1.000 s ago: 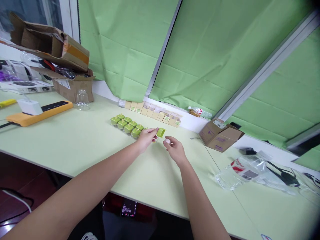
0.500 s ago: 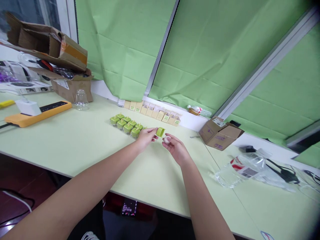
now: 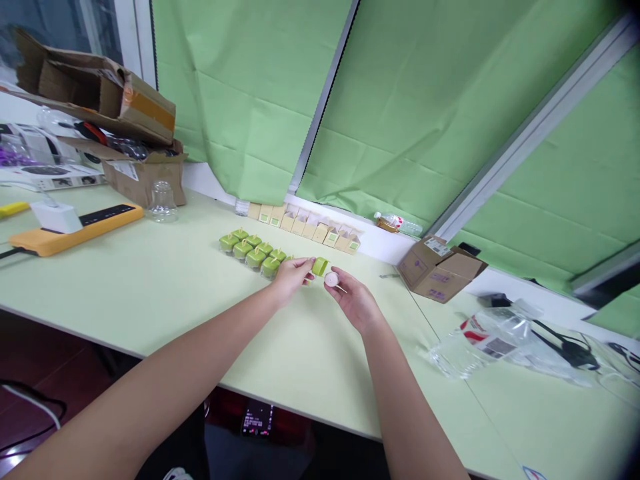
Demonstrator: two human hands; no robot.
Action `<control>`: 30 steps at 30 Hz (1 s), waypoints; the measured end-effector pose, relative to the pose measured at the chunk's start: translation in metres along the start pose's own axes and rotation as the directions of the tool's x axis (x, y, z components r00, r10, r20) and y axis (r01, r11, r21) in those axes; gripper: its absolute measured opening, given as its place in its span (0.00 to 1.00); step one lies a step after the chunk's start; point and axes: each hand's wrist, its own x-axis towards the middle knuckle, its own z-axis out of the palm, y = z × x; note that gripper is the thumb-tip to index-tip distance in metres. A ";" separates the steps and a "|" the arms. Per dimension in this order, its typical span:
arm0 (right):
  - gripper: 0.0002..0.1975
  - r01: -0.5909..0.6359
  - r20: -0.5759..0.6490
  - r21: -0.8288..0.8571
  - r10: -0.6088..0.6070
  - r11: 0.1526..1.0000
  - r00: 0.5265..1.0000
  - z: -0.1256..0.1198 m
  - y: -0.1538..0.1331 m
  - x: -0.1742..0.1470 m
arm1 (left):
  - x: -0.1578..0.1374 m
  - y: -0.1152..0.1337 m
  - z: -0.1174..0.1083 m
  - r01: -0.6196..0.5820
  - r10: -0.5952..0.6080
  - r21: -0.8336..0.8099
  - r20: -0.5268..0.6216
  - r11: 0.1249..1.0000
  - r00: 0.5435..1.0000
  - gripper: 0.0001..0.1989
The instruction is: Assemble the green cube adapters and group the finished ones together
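My left hand [image 3: 293, 277] pinches a small lime-green cup-like piece [image 3: 320, 267] between thumb and fingers, with its open side turned to the right. In my right hand [image 3: 356, 300] is a small white round disc [image 3: 331, 280], its flat face towards me. The disc is close beside the green piece; whether they touch I cannot tell. Left of my left hand, several green-topped small clear containers [image 3: 257, 257], each with a little pale loop on top, stand in two rows. My left hand hides the near end of the rows.
Small tan boxes [image 3: 300, 222] line the window ledge behind. A clear jar [image 3: 163, 202], orange power strip [image 3: 95, 223] and cardboard boxes [image 3: 145, 173] are at left. An open carton [image 3: 435, 270] and a large clear plastic bottle [image 3: 485, 337] lie at right. A phone [image 3: 257, 418] shows below the table edge.
The white disc has turned in my right hand so its flat face now shows. The green piece has tilted slightly in my left hand; both hands stay in nearly the same place.
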 end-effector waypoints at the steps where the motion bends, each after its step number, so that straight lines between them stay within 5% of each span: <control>1: 0.14 0.010 -0.001 -0.014 -0.010 1.000 1.000 0.000 0.001 0.000 | 0.000 0.000 0.000 0.001 -0.001 -0.001 -0.001 1.000 1.000 0.19; 13: 0.22 0.164 -0.011 -0.191 -0.169 0.968 0.986 0.000 0.005 0.001 | -0.003 0.004 0.002 -0.001 0.002 0.012 -0.034 1.000 0.999 0.17; 30: 0.19 0.093 -0.042 -0.129 -0.099 0.987 0.994 0.001 0.002 -0.002 | -0.003 0.001 0.001 -0.033 0.034 0.079 -0.015 0.996 0.999 0.18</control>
